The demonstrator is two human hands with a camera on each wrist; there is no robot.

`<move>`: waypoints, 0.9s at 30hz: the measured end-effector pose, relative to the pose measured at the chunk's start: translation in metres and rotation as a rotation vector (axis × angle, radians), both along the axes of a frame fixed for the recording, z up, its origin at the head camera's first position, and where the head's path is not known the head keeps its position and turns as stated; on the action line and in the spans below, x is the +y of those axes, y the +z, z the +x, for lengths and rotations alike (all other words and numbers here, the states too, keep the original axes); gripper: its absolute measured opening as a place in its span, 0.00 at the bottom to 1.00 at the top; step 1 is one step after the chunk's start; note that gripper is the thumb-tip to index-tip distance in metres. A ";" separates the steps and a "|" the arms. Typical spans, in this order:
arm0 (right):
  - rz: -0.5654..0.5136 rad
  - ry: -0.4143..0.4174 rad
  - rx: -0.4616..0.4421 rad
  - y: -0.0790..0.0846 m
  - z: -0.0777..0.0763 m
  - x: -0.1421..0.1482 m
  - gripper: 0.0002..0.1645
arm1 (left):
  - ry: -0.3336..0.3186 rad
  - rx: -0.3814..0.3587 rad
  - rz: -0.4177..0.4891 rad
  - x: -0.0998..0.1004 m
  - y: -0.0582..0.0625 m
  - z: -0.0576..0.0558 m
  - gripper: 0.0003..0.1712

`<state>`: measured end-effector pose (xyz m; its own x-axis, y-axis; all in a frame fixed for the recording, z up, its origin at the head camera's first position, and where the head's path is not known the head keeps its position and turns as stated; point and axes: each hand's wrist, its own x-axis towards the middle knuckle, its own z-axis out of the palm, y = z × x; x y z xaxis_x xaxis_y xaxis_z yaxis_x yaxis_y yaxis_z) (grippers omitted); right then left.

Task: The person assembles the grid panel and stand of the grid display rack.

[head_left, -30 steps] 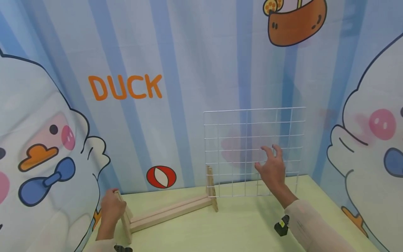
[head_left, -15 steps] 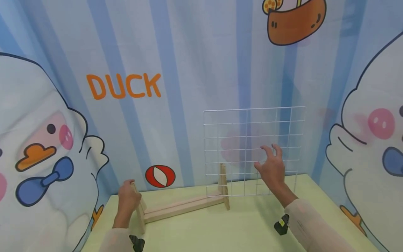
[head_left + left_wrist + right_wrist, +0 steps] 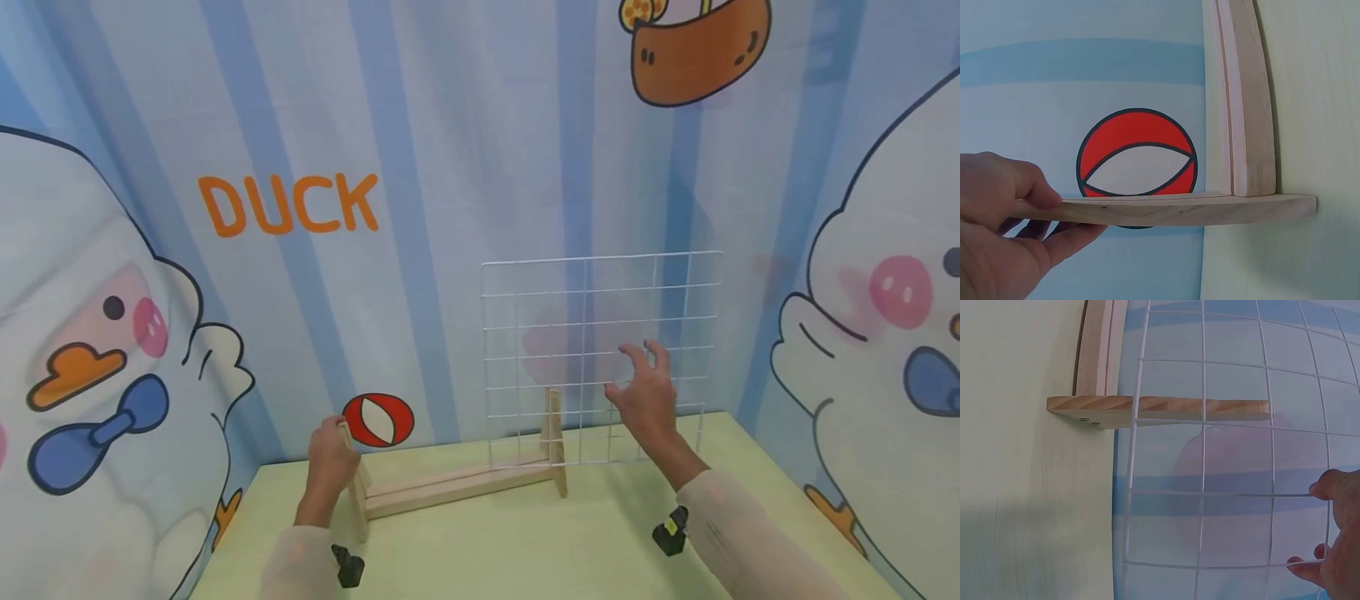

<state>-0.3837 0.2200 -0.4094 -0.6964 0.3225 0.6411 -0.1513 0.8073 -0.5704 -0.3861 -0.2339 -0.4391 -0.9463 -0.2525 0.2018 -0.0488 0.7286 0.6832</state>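
A light wooden stand (image 3: pixel 465 492) has a long grooved crossbar between two upright end boards. My left hand (image 3: pixel 332 467) pinches the upper part of its left end board; in the left wrist view the thumb lies on one face of that board (image 3: pixel 1210 212) and fingers on the other. A white wire grid panel (image 3: pixel 584 356) is held upright by my right hand (image 3: pixel 649 408), its thumb and fingers at the wires in the right wrist view. The grid overlaps the stand's right end board (image 3: pixel 555 450), which shows behind the wires.
The stand is on a pale yellow-green table (image 3: pixel 480 550). Behind it hangs a blue striped curtain (image 3: pixel 465 167) printed with ducks, a red ball and the word DUCK. Black wrist cameras (image 3: pixel 670 533) sit at both sleeves.
My left hand has moved the wooden stand to the right and slightly back, so its right end board now stands farther behind the grid. The right hand and the grid have stayed nearly still.
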 end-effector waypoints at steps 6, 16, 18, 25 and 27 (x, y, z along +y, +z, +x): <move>0.018 0.018 0.025 0.001 -0.001 0.002 0.37 | -0.031 0.054 -0.006 0.012 0.001 -0.005 0.36; 0.038 0.017 0.026 0.006 0.000 0.000 0.43 | -0.083 0.095 -0.051 0.032 -0.002 -0.015 0.34; 0.036 0.015 0.019 0.006 0.000 0.000 0.44 | -0.096 0.108 -0.050 0.035 -0.002 -0.017 0.34; 0.010 0.020 -0.013 0.008 0.001 0.000 0.48 | -0.144 0.147 -0.072 0.052 -0.001 -0.022 0.32; 0.004 0.022 -0.016 0.009 0.001 -0.001 0.48 | -0.160 0.161 -0.077 0.057 -0.002 -0.024 0.32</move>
